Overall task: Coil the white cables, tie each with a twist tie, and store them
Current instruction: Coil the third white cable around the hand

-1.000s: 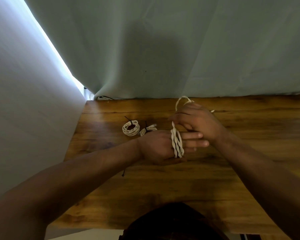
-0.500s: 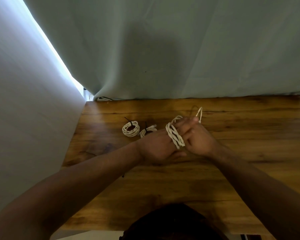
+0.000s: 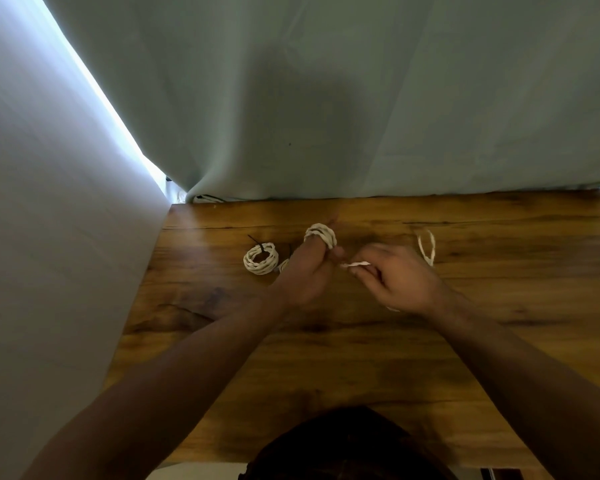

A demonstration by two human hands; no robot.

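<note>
left hand [image 3: 305,275] just left of centre frame, fingers close together and fairly straight, pointing toward the top edge, threaded through several tight turns of a twisted cream-white 2-strand cable [image 3: 321,235]. turns stacked near the fingertips, rope-like ridges plain. thumb contact with the wraps: cannot tell. right hand [image 3: 400,280] just right of centre, apart from the left, thumb and forefinger pinching a short free stretch of the same cable, that stretch running across the gap toward the left hand. beyond the right hand, toward the upper right, a thin loose loop of cable [image 3: 426,245] on the brown wooden table [image 3: 361,358], blurred. left of the left hand, a finished round white cable coil [image 3: 260,259] flat on the wood, bound by a black twist tie [image 3: 258,243] with 1 end poking toward the upper left. just beside it, 1 more white coil [image 3: 284,265], mostly hidden behind the left hand. grey-green curtain [image 3: 361,98] across the upper half, pale wall [image 3: 49,237] down the left side, dark hair [image 3: 343,445] at bottom centre.
</note>
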